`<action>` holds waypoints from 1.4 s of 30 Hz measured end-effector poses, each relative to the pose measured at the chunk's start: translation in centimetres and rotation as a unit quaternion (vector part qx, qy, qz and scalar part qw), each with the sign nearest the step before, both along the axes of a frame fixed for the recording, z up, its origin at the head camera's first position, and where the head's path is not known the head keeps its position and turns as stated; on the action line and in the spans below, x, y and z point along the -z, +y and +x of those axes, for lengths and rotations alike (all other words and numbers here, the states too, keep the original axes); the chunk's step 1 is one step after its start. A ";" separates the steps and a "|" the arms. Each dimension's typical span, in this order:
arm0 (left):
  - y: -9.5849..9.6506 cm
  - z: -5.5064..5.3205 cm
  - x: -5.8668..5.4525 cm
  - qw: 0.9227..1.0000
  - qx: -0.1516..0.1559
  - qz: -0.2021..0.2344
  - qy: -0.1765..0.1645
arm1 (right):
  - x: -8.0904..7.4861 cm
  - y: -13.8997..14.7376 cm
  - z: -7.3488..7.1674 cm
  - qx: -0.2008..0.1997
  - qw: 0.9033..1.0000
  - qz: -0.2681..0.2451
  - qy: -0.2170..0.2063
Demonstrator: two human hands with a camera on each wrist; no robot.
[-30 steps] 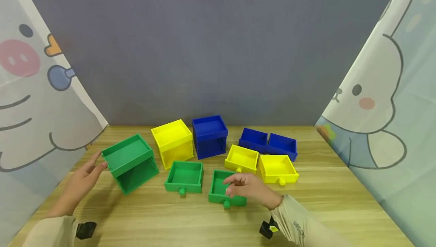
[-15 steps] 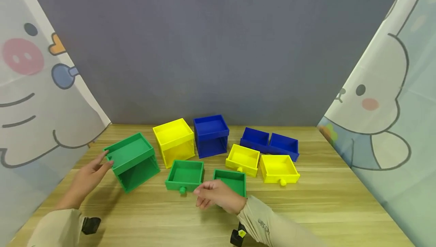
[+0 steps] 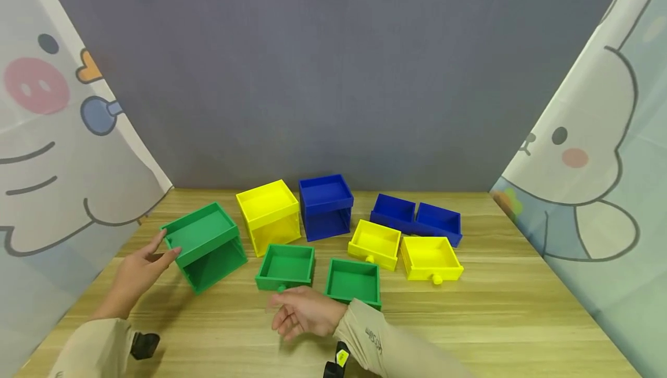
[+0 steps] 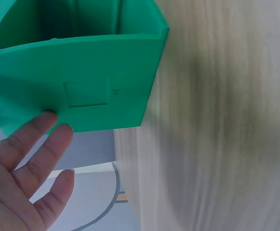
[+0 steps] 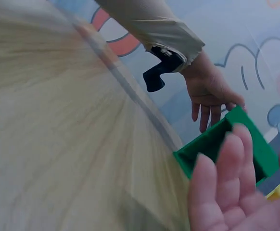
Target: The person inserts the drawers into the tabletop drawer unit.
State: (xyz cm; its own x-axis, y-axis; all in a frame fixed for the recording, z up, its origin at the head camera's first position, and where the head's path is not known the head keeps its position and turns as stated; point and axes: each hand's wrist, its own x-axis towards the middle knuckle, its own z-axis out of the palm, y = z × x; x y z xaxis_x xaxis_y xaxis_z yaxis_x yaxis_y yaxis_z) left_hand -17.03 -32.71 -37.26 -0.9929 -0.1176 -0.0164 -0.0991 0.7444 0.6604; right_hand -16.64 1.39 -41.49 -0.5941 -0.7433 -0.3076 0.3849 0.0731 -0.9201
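Observation:
On the left stands a green cabinet shell (image 3: 205, 242), its hollow front turned toward me. My left hand (image 3: 139, 276) lies along its left side, thumb and forefinger at the upper edge. In the left wrist view the other fingers (image 4: 44, 156) are extended and spread by the cabinet's side wall (image 4: 89, 91). My right hand (image 3: 310, 311) hovers before two green drawers, holding nothing, its fingers relaxed. It overlaps the knob side of the left green drawer (image 3: 286, 265); the right green drawer (image 3: 354, 282) is partly covered by the wrist and sleeve.
Behind stand a yellow cabinet shell (image 3: 268, 216) and a blue cabinet shell (image 3: 325, 207). Two yellow drawers (image 3: 375, 242) and two blue drawers (image 3: 393, 210) lie to the right on the wooden table (image 3: 495, 308). A grey panel (image 3: 333, 77) rises at the table's back edge.
My right hand has moved left, from over the right green drawer to in front of the left one. The left hand stays at the green cabinet shell; the view has shifted slightly.

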 end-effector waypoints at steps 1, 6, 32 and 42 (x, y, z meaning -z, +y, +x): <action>0.0 0.0 0.1 1.000 -0.004 0.008 0.002 | 0.2 -0.1 -0.1 0.010 1.000 -0.004 -0.015; 0.3 0.1 0.3 1.000 -0.013 0.023 0.010 | 1.2 -0.6 -0.2 0.053 0.995 -0.030 -0.076; 0.8 -0.1 0.5 0.998 -0.037 0.048 0.030 | 2.7 -2.3 0.2 0.187 0.969 -0.076 -0.146; 1.3 0.5 0.8 0.995 -0.049 0.083 0.033 | 2.5 -2.3 0.1 0.190 0.966 -0.064 -0.167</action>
State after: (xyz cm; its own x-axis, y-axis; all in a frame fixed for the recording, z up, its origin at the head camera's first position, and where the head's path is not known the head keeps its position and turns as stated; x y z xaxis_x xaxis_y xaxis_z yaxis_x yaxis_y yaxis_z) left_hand -16.57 -31.42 -38.09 -0.9763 -0.2156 0.0201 -0.1193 0.6128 0.7812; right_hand -16.53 -0.89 -43.98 -0.7145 -0.5362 -0.4494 0.6383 -0.2366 -0.7326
